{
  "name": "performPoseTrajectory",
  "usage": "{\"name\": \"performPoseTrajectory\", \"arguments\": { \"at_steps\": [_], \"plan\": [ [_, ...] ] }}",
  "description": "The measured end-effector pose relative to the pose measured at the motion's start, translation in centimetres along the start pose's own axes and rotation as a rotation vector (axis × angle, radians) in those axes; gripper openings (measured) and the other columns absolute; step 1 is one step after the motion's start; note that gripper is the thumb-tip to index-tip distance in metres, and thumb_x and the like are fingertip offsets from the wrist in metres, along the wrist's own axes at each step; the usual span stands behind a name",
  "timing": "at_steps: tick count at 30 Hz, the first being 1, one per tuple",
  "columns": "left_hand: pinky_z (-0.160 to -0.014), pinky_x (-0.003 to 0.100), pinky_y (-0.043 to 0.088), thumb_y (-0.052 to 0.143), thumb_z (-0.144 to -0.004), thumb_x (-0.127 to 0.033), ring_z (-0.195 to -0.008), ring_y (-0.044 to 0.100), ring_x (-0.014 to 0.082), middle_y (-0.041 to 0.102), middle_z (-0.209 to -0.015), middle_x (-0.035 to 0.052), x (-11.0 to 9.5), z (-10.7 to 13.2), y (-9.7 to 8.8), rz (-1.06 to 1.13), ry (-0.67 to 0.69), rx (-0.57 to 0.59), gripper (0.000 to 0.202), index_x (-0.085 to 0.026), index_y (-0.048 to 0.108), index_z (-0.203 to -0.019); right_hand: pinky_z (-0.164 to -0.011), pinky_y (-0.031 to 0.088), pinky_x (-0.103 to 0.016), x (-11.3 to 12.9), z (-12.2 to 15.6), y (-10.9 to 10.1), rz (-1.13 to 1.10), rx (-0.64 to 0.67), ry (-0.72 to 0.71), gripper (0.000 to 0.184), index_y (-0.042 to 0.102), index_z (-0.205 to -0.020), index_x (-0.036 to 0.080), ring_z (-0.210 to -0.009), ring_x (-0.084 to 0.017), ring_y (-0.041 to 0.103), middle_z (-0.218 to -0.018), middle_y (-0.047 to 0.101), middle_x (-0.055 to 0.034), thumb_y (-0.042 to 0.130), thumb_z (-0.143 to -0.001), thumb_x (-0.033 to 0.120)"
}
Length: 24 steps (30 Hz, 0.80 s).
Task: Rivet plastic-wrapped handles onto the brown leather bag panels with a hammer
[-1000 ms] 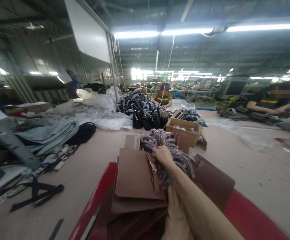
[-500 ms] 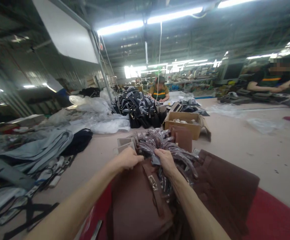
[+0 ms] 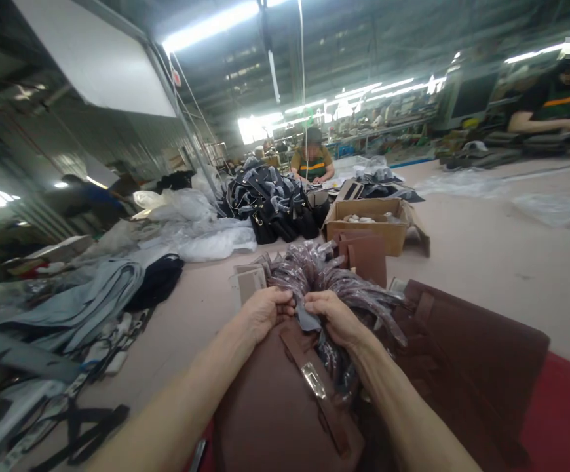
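A brown handbag [image 3: 270,400] with a metal turn-lock on its strap [image 3: 314,380] lies in front of me. Behind its top edge bunch several brown handles [image 3: 309,272] wrapped in clear plastic. My right hand [image 3: 333,316] pinches a small grey flap [image 3: 308,319] at the top of the bag, between thumb and fingers. Just left of it, my left hand [image 3: 268,311] is closed with curled fingers at the bag's upper edge; what it grips, if anything, is hidden. More brown bags [image 3: 476,360] lie to the right.
An open cardboard box [image 3: 368,236] stands behind the handles. Black bags [image 3: 275,203] are heaped beyond, next to clear plastic bags [image 3: 181,229]. Grey material [image 3: 78,295] and black straps [image 3: 73,426] lie left. Two co-workers sit at the far side [image 3: 312,160] and right [image 3: 555,105].
My left hand has shifted right along the bag's top edge, closer to my right hand, and its fingers have curled in. The right hand keeps its pinch. The view has turned slightly.
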<state>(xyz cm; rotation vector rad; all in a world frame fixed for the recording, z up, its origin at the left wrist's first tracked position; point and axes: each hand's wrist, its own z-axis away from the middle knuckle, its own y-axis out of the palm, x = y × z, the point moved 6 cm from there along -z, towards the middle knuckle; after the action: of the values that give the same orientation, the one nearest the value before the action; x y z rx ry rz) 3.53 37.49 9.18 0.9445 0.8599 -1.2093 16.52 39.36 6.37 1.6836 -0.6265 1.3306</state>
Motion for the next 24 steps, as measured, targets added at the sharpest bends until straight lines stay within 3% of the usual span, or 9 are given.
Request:
{"name": "performPoseTrajectory", "arguments": {
  "at_steps": [3,6,10,14,18,21,24],
  "plan": [
    [-0.051,0.020,0.045,0.065,-0.069,-0.015,-0.048,0.056,0.0093,0.062,-0.057,0.0024,0.1,0.4,0.2,0.030,0.001,0.000,0.004,-0.011,0.065,-0.068,-0.050,0.029,-0.025,0.2,0.1,0.2,0.007,0.042,0.008,0.022,0.063,-0.060,0.015,-0.051,-0.011,0.041,-0.054,0.055,0.0000,0.065,-0.058,0.037],
    [-0.050,0.022,0.042,0.063,-0.065,-0.018,-0.047,0.054,0.0103,0.062,-0.056,0.0020,0.1,0.8,-0.5,-0.024,0.080,-0.100,0.006,-0.012,0.063,-0.063,-0.054,0.032,-0.026,0.4,0.1,0.4,0.020,0.042,-0.025,0.024,0.061,-0.058,0.015,-0.053,-0.012,0.042,-0.054,0.053,0.0001,0.063,-0.060,0.039],
    [-0.059,0.023,0.044,0.062,-0.069,-0.027,-0.057,0.055,0.0122,0.061,-0.058,0.0001,-0.7,2.5,-1.4,-0.295,0.413,-0.203,0.016,-0.015,0.063,-0.059,-0.052,0.031,-0.026,0.4,-0.1,0.4,0.069,-0.036,-0.076,0.029,0.060,-0.058,0.017,-0.051,-0.012,0.041,-0.051,0.050,0.0009,0.056,-0.069,0.043],
    [-0.061,0.023,0.040,0.058,-0.082,-0.032,-0.062,0.052,0.0129,0.057,-0.061,-0.0012,-0.7,6.2,-1.0,-0.646,0.717,-0.300,0.026,-0.017,0.060,-0.060,-0.053,0.031,-0.025,0.5,0.2,0.2,0.154,-0.128,-0.132,0.022,0.065,-0.066,0.017,-0.056,-0.012,0.044,-0.058,0.054,0.0027,0.062,-0.070,0.038],
    [-0.061,0.023,0.040,0.053,-0.087,-0.027,-0.062,0.052,0.0129,0.055,-0.062,-0.0004,-0.3,9.3,0.3,-0.828,0.969,-0.332,0.029,-0.018,0.055,-0.060,-0.054,0.032,-0.024,0.7,0.8,0.4,0.179,-0.074,-0.139,0.021,0.067,-0.080,0.018,-0.057,-0.012,0.045,-0.063,0.057,0.0041,0.063,-0.067,0.034],
    [-0.062,0.023,0.043,0.050,-0.090,-0.024,-0.063,0.056,0.0133,0.058,-0.064,0.0011,0.0,9.9,1.3,-0.909,1.081,-0.300,0.030,-0.019,0.056,-0.062,-0.058,0.036,-0.025,1.0,1.0,0.3,0.183,-0.043,-0.160,0.023,0.066,-0.083,0.017,-0.062,-0.013,0.049,-0.068,0.060,0.0025,0.061,-0.071,0.035],
    [-0.062,0.023,0.045,0.051,-0.091,-0.019,-0.062,0.058,0.0137,0.060,-0.063,0.0013,1.1,10.7,1.7,-0.964,1.065,-0.359,0.030,-0.019,0.058,-0.062,-0.060,0.038,-0.026,1.0,0.9,0.2,0.209,-0.050,-0.169,0.025,0.064,-0.083,0.016,-0.065,-0.014,0.052,-0.070,0.060,0.0015,0.063,-0.073,0.040]
  ]
}}
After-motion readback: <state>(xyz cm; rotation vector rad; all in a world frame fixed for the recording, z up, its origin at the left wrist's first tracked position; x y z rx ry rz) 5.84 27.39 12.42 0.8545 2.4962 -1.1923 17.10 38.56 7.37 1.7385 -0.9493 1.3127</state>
